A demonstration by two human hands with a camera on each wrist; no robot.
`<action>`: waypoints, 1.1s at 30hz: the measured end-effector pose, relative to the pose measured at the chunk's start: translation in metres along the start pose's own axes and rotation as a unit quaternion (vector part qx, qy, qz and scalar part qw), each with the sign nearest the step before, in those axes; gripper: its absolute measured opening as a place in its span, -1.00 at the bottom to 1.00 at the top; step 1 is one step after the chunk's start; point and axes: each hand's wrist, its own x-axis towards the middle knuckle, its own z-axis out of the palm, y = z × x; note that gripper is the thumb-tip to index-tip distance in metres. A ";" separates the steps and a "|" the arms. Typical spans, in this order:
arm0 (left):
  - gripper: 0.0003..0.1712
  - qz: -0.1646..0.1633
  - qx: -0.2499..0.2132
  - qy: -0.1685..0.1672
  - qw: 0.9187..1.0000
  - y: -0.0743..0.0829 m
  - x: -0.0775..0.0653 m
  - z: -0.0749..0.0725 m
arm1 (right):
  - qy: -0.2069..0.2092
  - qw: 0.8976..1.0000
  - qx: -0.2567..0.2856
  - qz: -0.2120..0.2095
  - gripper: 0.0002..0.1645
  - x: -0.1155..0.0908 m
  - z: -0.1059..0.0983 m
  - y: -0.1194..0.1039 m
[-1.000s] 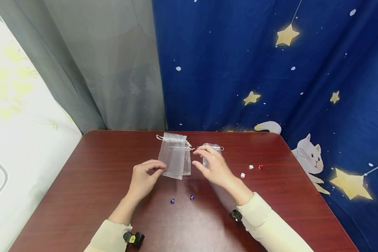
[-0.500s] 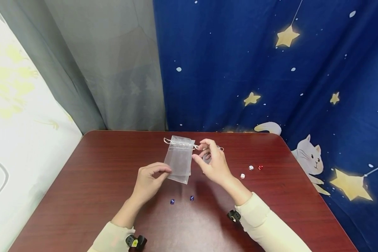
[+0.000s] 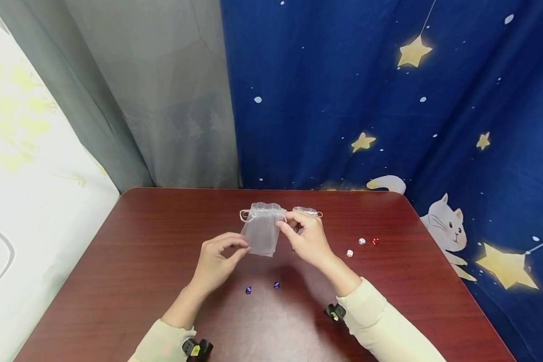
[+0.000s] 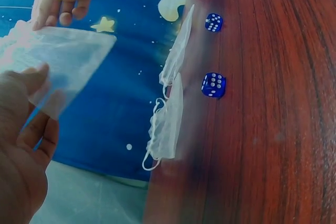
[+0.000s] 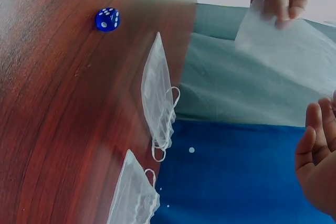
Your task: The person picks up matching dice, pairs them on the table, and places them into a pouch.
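A sheer white drawstring pouch (image 3: 259, 234) is held up over the table between both hands. My left hand (image 3: 219, 259) pinches its lower left edge between thumb and fingers; the left wrist view shows the see-through pouch (image 4: 79, 59) across that thumb. At the pouch's upper right, beside the drawstring, my right hand (image 3: 309, 239) pinches with thumb and forefinger. Two more pouches lie on the table behind: one pouch (image 5: 157, 93) is mostly covered by the held one in the head view, another pouch (image 3: 305, 210) is partly behind my right hand.
Nearer the body are two blue dice, one die (image 3: 248, 290) left of the other die (image 3: 277, 285). To the right lie two white dice (image 3: 350, 253) and a red die (image 3: 375, 241). Curtains (image 3: 317, 100) hang behind the dark red table (image 3: 154, 221).
The held pouch has moved right, and its top now tilts toward me. My right hand, earlier apart from it, has closed on its upper right edge. The left hand shifted slightly right.
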 end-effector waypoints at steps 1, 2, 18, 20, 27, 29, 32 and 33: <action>-0.76 0.000 -0.001 0.002 1.000 0.001 0.001 -0.001 | -0.001 1.000 0.002 0.000 -0.95 0.000 -0.001 0.000; -0.78 -0.001 -0.002 0.004 1.000 0.002 0.002 -0.003 | -0.003 1.000 0.002 0.001 -0.96 0.000 -0.001 0.000; -0.57 0.081 0.109 -0.035 0.990 0.024 0.032 -0.025 | -0.036 0.995 -0.048 -0.078 -0.94 -0.004 0.000 0.009; -0.57 0.092 0.110 -0.054 0.988 0.025 0.032 -0.025 | -0.043 0.994 -0.050 -0.084 -0.95 -0.004 0.000 0.009; -0.65 0.113 0.104 -0.069 0.986 0.025 0.032 -0.025 | -0.063 0.996 -0.020 -0.060 -0.95 -0.006 0.005 0.007; -0.68 0.115 0.105 -0.068 0.985 0.025 0.032 -0.025 | -0.069 0.996 -0.012 -0.057 -0.94 -0.007 0.008 0.007; -0.72 0.121 0.115 -0.071 0.983 0.023 0.031 -0.026 | -0.078 0.995 -0.004 -0.063 -0.92 -0.008 0.014 0.007; -0.73 0.126 0.122 -0.072 0.982 0.023 0.031 -0.027 | -0.081 0.995 -0.002 -0.064 -0.91 -0.009 0.015 0.007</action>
